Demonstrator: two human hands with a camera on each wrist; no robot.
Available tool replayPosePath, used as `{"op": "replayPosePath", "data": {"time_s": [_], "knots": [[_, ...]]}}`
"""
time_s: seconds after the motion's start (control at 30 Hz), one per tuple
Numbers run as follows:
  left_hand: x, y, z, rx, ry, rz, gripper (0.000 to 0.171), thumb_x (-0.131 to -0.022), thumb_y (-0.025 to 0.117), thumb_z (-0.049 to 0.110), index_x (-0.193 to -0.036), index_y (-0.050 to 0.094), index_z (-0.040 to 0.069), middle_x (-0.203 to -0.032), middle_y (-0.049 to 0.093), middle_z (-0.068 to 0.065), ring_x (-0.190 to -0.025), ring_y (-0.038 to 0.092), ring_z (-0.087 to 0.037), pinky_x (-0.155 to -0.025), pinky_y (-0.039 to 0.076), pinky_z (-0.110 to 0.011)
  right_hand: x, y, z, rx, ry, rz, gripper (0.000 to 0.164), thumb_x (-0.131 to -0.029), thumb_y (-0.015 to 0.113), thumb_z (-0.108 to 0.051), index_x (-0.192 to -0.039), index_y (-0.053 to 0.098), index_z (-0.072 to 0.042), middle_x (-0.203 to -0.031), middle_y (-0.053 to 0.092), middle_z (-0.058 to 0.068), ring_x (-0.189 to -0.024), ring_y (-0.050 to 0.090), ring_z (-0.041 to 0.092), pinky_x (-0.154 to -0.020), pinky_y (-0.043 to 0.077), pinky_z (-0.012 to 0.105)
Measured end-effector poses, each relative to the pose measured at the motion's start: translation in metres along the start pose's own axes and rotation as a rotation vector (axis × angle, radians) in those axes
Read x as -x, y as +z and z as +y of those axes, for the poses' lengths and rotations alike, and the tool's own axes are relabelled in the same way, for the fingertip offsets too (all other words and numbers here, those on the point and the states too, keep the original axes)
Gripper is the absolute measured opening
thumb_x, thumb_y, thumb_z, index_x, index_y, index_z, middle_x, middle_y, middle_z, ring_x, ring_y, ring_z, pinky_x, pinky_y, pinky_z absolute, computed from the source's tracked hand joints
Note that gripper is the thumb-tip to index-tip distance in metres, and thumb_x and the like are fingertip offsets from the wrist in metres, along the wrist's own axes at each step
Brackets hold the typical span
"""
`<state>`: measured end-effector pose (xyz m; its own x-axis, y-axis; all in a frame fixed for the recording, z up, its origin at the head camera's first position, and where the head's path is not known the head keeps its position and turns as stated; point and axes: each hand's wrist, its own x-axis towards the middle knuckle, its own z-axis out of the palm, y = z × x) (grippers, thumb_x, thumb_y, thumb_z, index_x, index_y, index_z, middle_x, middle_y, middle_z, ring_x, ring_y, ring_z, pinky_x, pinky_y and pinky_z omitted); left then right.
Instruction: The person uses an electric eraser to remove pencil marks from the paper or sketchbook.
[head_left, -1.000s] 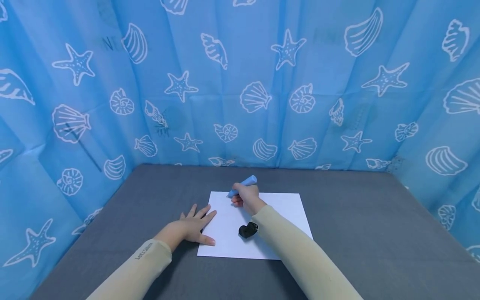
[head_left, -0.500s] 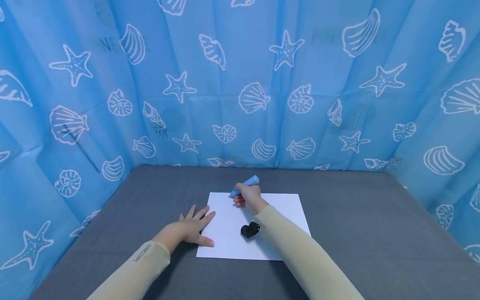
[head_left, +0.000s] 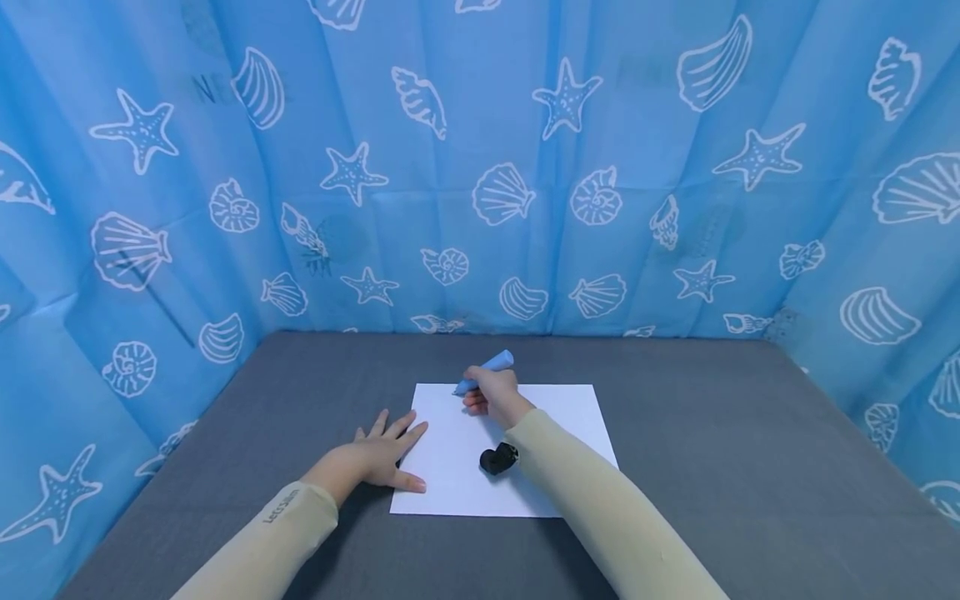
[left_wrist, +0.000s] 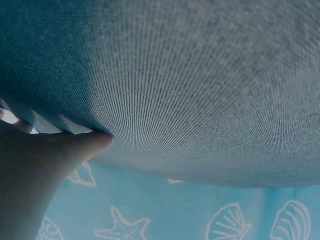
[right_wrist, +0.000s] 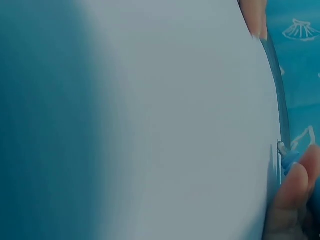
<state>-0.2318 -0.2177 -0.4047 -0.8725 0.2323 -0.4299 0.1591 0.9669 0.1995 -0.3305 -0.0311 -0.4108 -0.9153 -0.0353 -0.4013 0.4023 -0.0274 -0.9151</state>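
Note:
A white sheet of paper [head_left: 442, 475] lies on the grey cloth. My right hand [head_left: 495, 393] pinches a thick light-blue pen [head_left: 498, 361] over the sheet's upper left part. In the right wrist view, the pen's pale, narrow tip [right_wrist: 281, 147] is at the paper surface; whether it touches cannot be told. My left hand [head_left: 382, 458] rests with fingers spread across the sheet's left edge, thumb and fingertips on the paper. Its thumb [left_wrist: 85, 145] shows against the cloth in the left wrist view. The right forearm hides the sheet's lower right part.
A grey cloth [head_left: 712, 433] covers the table. Behind and at both sides hangs a blue curtain [head_left: 465, 208] with white shells and starfish. A black rounded device [head_left: 497, 459] sits at the right cuff, above the paper.
The pen tip shifts slightly right near the sheet's top edge, then slightly back left. My left hand stays in place on the paper. The whole head view drifts a little.

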Motion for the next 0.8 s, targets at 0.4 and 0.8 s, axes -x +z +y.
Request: {"op": "replayPosePath", "data": {"time_s": [0.4,0.8], "knots": [[0.003,-0.001,0.002,-0.007,0.004,0.008,0.1,-0.08,0.067,0.064,-0.156,0.021,0.019,-0.162,0.01,-0.009,-0.144,-0.001,-0.048,-0.107,0.01,-0.07,0.001,0.014,0.002,0.008,-0.016,-0.001,0.021,-0.088,0.065,-0.016,-0.089,0.061,0.005,-0.055,0.058,0.005,-0.043,0.056,0.01,-0.044,0.049,0.022],[0.003,-0.003,0.004,-0.004,-0.012,-0.019,0.1,-0.08,0.065,0.065,-0.157,0.017,0.023,-0.163,0.006,-0.006,-0.145,-0.005,-0.044,-0.109,0.007,-0.068,0.002,0.0,-0.002,-0.034,-0.003,-0.012,0.018,-0.086,0.061,-0.014,-0.09,0.059,0.004,-0.058,0.058,0.006,-0.045,0.056,0.01,-0.045,0.05,0.022]]}}
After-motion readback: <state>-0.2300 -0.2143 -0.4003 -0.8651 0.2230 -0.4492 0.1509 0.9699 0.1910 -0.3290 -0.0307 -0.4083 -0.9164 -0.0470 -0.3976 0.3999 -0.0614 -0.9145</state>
